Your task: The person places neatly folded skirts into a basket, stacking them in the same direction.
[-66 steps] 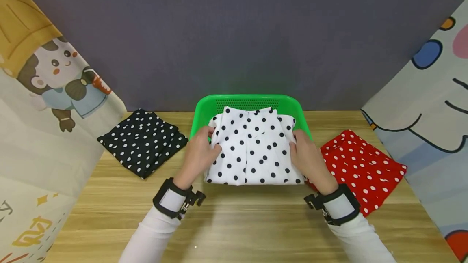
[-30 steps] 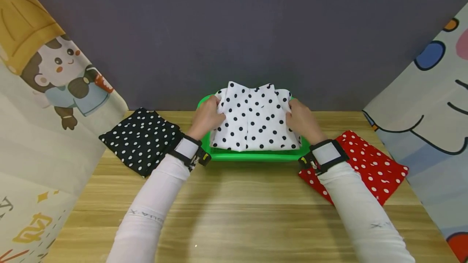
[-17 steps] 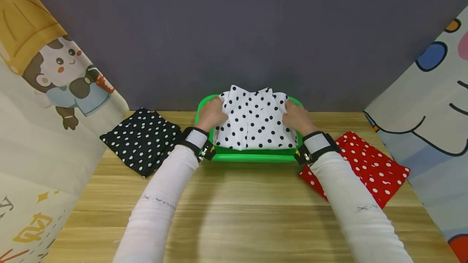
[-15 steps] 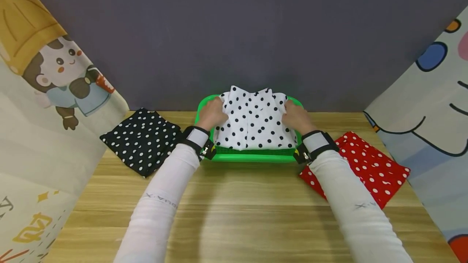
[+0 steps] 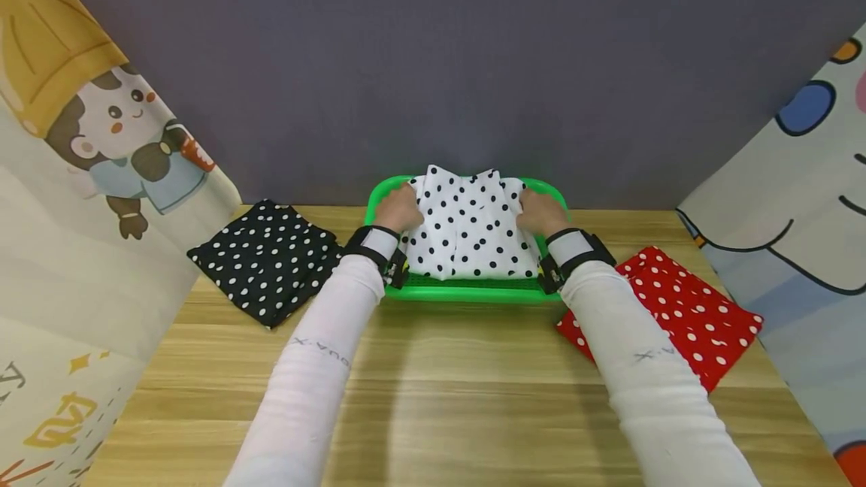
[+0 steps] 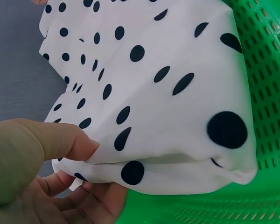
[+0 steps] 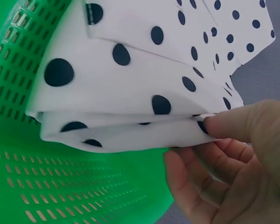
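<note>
A folded white cloth with black dots (image 5: 467, 228) lies between my two hands, inside the outline of the green perforated basket (image 5: 473, 294). On its left edge my left hand (image 5: 399, 209) pinches the fabric, thumb above and fingers below, as the left wrist view shows. At the opposite edge my right hand (image 5: 541, 213) holds it the same way, its thumb (image 7: 233, 123) on the top layer. The cloth's far edge, with two raised points, overlaps the basket's back rim. In both wrist views, the basket's slotted wall (image 6: 270, 70) shows close beside the cloth.
A folded black cloth with white dots (image 5: 267, 261) lies on the wooden table (image 5: 467, 389) to the left. To the right, a red one with white dots (image 5: 676, 307) lies partly under my right forearm. A grey wall (image 5: 460, 58) stands behind; printed curtains flank both sides.
Both hands have carried the white dotted cloth away from me, from over the basket's front to within its rim. Lately it has sunk slightly, and my hands have drawn a little closer together.
</note>
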The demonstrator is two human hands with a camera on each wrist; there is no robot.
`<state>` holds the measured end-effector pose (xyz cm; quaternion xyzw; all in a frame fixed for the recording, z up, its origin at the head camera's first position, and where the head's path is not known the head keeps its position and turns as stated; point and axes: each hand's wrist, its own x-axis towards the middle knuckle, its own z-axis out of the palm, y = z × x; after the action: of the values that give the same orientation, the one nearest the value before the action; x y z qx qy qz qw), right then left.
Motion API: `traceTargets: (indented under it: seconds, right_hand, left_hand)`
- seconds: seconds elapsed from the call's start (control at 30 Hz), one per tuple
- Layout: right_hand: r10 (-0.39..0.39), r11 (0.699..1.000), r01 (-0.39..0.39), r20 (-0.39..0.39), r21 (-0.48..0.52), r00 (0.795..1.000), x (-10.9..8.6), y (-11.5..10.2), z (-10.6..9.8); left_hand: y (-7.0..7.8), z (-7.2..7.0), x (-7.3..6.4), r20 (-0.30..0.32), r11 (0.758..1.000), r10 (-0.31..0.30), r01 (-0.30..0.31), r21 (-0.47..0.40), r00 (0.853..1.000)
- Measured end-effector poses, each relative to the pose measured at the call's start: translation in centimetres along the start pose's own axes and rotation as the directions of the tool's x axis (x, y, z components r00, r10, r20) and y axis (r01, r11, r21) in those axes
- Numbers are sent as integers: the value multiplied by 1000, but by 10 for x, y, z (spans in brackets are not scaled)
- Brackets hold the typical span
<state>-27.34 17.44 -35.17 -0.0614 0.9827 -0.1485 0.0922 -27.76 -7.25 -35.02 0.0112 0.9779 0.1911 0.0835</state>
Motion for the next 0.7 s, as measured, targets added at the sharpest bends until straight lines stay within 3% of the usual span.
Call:
traceTargets:
  seconds: [0.33,0.7]
  right_hand:
    - [60,997,-66,149,37,987,8,2,3]
    - [104,992,-118,249,43,963,11,3,13]
  left_hand:
    - [3,6,3,82,998,-46,42,50,996]
    - [4,13,7,207,995,-67,50,86,976]
